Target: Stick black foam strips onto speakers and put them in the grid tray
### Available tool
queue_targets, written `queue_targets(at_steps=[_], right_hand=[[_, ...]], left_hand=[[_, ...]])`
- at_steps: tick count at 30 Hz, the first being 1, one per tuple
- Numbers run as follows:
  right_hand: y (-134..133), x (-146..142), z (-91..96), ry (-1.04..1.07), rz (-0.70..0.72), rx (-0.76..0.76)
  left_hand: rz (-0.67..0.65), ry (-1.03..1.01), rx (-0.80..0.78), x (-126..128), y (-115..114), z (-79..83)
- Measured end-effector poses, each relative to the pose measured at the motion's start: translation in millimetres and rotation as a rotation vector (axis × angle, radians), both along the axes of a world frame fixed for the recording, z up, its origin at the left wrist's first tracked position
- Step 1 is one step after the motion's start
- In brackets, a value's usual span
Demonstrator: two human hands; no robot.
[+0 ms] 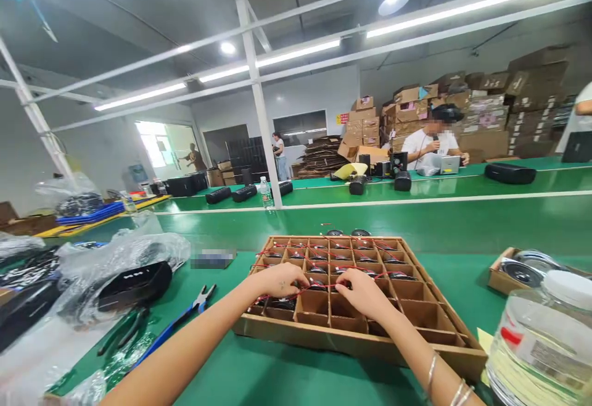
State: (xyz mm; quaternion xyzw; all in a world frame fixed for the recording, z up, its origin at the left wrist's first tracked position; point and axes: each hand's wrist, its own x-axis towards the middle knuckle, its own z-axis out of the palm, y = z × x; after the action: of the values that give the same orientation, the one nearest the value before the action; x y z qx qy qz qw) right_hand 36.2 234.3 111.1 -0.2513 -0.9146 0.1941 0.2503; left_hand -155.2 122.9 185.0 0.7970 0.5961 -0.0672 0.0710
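A cardboard tray (361, 347) divided into many cells lies on the green bench in front of me. Several cells hold small round speakers with red wires (324, 252). My left hand (277, 281) is curled over a cell near the tray's left side, fingers pinched around a red wire. Close beside it, my right hand (363, 292) also pinches the red wire over a middle cell. What else sits under the fingers is hidden. The near right cells have nothing in them.
Blue-handled pliers (185, 314) and plastic-wrapped black speaker housings (134, 282) lie to the left. A clear plastic jar (546, 344) and a box of speaker cones (522, 270) stand at the right. A person sits across the bench by stacked cartons.
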Motion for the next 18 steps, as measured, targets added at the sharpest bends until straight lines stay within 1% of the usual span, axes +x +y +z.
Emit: queue_targets(at_steps=[3,5,6,9,11,14,18], right_hand=[[2.0,-1.0,-6.6,0.013,0.034,0.01],[5.5,-2.4,-15.0,0.015,0.068,0.008],[8.5,-3.6,-20.5,0.014,0.08,0.004],[20.2,-9.3,-37.0,0.009,0.04,-0.091],[26.1,-12.3,-42.3,-0.009,0.029,-0.141],[27.3,-12.0,-37.7,-0.053,0.031,-0.208],[23.8,-10.3,-26.3,-0.098,0.047,-0.248]], left_hand=[[-0.014,0.013,-0.057,2.8,-6.1,3.5],[0.015,0.025,-0.092,8.0,-10.1,3.3],[0.046,0.039,-0.1,11.3,-11.4,2.3],[0.183,0.109,-0.09,22.2,-10.8,-3.7],[0.24,0.159,-0.08,29.2,-8.7,-8.3],[0.279,0.209,-0.06,35.9,-7.3,-12.8],[0.27,0.197,-0.053,32.9,-9.1,-13.7]])
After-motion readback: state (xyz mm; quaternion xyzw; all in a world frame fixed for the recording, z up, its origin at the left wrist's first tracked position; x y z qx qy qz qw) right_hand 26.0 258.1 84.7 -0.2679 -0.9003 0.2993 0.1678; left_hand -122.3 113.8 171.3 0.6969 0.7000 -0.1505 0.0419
